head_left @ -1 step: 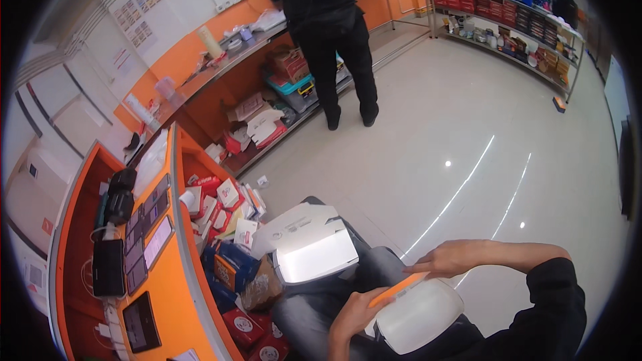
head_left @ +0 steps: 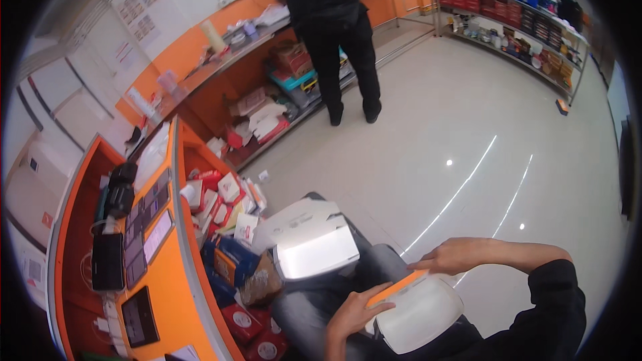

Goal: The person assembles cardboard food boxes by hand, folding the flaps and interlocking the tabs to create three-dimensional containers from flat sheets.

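A white cardboard food box (head_left: 420, 315) with an orange side wall lies in front of me over my lap, its white face up. My left hand (head_left: 354, 313) grips the near-left end of the orange wall, thumb on the white side. At the far end of that wall, my right hand (head_left: 456, 257) pinches the edge, with its fingers partly hidden behind the box. Another white box (head_left: 317, 254), opened out with its flap raised, rests by my knee to the left of the first one.
At my left stands an orange counter (head_left: 175, 294) with several phones and a tablet (head_left: 140, 317). Folded red and white cartons (head_left: 231, 190) pile below it. Ahead, a person in black (head_left: 324, 20) stands at a long table. A metal shelf rack (head_left: 508, 13) holds red boxes at far right.
The whole view has shifted very slightly. My left thumb now lies further over the box's white side; the right hand keeps its place at the far end of the orange wall.
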The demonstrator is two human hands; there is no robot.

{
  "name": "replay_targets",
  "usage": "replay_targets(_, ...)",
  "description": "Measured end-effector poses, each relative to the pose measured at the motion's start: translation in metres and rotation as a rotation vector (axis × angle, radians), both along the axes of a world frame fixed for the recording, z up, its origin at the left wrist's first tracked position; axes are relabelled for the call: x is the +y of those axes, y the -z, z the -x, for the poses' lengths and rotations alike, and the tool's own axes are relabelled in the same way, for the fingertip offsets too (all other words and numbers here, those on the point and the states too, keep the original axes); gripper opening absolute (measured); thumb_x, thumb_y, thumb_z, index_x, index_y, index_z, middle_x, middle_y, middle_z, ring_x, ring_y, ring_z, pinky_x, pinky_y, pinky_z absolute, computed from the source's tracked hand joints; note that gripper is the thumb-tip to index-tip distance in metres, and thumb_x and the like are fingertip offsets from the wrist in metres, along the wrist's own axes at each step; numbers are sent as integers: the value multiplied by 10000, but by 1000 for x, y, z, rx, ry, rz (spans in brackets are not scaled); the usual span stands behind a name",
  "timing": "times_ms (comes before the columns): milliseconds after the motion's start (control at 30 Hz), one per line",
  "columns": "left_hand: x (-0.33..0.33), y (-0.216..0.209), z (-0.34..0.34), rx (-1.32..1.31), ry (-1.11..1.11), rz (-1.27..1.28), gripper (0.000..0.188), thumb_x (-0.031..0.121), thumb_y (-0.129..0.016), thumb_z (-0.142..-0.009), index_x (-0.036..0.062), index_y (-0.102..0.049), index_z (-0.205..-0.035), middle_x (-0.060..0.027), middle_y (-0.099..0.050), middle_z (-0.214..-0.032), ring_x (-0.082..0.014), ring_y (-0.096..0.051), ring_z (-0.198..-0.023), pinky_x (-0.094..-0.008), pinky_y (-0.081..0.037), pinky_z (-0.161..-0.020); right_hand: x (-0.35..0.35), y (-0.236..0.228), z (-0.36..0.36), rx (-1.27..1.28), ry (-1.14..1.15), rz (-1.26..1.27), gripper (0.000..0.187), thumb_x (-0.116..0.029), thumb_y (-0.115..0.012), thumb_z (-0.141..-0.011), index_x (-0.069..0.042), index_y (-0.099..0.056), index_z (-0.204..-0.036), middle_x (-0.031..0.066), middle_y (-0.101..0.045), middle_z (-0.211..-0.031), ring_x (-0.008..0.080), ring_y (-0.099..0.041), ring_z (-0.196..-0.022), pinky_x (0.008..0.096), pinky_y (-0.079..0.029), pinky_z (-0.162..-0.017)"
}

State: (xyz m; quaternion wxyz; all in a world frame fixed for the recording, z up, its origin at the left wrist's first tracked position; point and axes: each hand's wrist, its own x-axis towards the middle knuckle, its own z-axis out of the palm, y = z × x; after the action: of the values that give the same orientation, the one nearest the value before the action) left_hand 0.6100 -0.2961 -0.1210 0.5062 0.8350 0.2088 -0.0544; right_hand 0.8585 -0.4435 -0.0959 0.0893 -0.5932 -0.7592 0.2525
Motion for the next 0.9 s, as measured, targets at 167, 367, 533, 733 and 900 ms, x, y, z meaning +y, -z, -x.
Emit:
replay_targets(167,0,0,19,156,122,108,520,68,-624,-846,88,-523,-1355,-193,-649,-1139,-364,-635,-992,-356,-512,-874,-19,-26,-1,-144,-48,217,428,-100,-512,-886,-266,-509,-1281,99,-664,-1076,303,-687,-857,412,-573,-732)
replay_targets(367,-22,35,47,-2,187,125,706,305,-766,-792,89,-479,-1401,-154,-399,-1491,-330,-349,-1391,-385,-350,-1102,-45,-6,14,-253,-107,134,542,-105,-513,-897,-334,-464,-1386,211,-512,-1342,338,-630,-1092,422,-556,-881)
replay_targets(533,-24,50,37,-93,134,127,722,464,-766,-780,31,-539,-1312,-209,-513,-1308,-342,-446,-1284,-388,-376,-1066,-56,2,22,29,-60,315,665,-246,-665,-872,-270,-380,-1471,289,-142,-1549,473,-215,-1414,486,-297,-1139)
replay_targets(733,-40,74,-17,269,75,254,905,683,-633,-792,7,-427,-1358,-245,-585,-1194,-380,-559,-1152,-438,-462,-946,-80,57,35,601,340,224,538,-101,-595,-924,-37,-424,-1430,282,-145,-1562,418,-197,-1442,441,-227,-1157)
replay_targets(900,-56,79,-12,12,-78,91,726,578,-723,-726,43,-620,-1206,-215,-642,-1080,-381,-593,-1062,-474,-480,-886,-86,91,68,861,920,86,495,-94,-487,-981,55,-317,-1421,207,-426,-1395,266,-442,-1270,365,-342,-1066)
